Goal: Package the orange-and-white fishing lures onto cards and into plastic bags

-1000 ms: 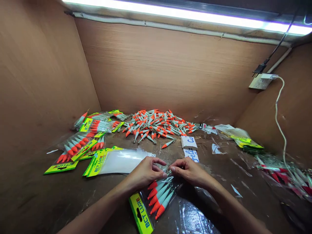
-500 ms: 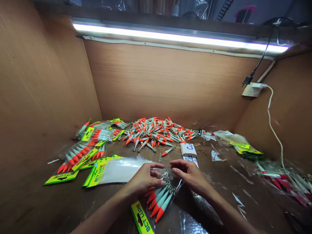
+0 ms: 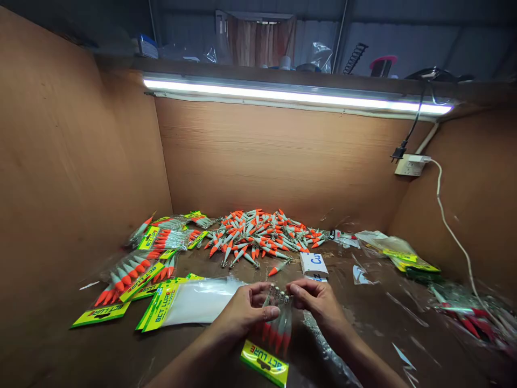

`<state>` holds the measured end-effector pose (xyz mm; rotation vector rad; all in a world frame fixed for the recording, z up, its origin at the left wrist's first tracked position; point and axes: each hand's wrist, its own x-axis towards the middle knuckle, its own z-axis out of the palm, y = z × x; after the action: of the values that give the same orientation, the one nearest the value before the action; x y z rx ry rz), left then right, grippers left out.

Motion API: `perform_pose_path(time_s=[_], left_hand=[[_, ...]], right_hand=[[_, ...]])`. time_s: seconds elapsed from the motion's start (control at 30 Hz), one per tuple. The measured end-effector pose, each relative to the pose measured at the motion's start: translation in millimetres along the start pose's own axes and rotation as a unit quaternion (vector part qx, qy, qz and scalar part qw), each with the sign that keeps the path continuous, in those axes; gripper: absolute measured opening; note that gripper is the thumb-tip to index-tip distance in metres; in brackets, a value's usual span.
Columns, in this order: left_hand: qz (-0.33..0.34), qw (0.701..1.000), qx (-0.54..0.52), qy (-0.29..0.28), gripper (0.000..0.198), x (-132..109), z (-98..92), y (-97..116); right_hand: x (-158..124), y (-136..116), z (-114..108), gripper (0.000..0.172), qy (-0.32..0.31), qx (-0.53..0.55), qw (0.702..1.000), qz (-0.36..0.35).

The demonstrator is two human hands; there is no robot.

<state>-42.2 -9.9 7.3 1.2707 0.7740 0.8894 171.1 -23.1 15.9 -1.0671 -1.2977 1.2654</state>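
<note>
Between my hands is a clear plastic packet of orange-and-white squid jigs (image 3: pixel 278 333), blurred by motion. Its yellow-green header card (image 3: pixel 265 362) points toward me, and the hook ends lie at the far end. My left hand (image 3: pixel 247 311) is closed on the packet's left side, the thumb lying over the plastic near the hooks. On the opposite side, the fingers of my right hand (image 3: pixel 314 299) pinch the far right corner of the same packet. A single loose squid jig (image 3: pixel 279 267) lies just beyond my hands.
A large heap of loose squid jigs (image 3: pixel 258 237) lies by the back wall. Filled packets (image 3: pixel 133 269) are piled at left, beside flat bags with header cards (image 3: pixel 194 302). A marked white box (image 3: pixel 314 265), plastic scraps (image 3: pixel 361 275) and more packaged lures (image 3: pixel 472 312) lie right.
My hands have closed on the packet, where the right fingers were apart before. The packet has swung round so its header lies more directly toward me. The camera view has tilted up.
</note>
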Motion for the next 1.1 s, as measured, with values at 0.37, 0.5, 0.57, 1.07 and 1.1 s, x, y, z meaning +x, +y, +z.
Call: perform_pose_path(time_s=[0.37, 0.5, 0.57, 1.07, 1.1], left_hand=[[0.006, 0.998, 0.058, 0.027, 0.048, -0.1, 13.1, -7.2], [0.039, 0.997, 0.024, 0.062, 0.044, 0.0, 13.2, -2.0], [0.056, 0.997, 0.021, 0.052, 0.042, 0.0, 12.4, 0.2], [0.063, 0.995, 0.018, 0.071, 0.038, 0.5, 15.6, -6.2], [0.055, 0.996, 0.012, 0.071, 0.039, 1.0, 15.3, -5.9]], right_hand=[[-0.5, -11.2, -7.6, 0.048, 0.063, -0.072, 0.993, -0.066], [-0.5, 3.5, 1.2, 0.051, -0.03, -0.055, 0.998, -0.032], [-1.8, 10.0, 7.4, 0.037, -0.082, -0.051, 0.995, -0.025], [-5.2, 16.1, 16.7, 0.032, -0.019, -0.082, 0.995, -0.062], [-4.7, 16.6, 15.0, 0.035, -0.015, -0.082, 0.995, -0.057]])
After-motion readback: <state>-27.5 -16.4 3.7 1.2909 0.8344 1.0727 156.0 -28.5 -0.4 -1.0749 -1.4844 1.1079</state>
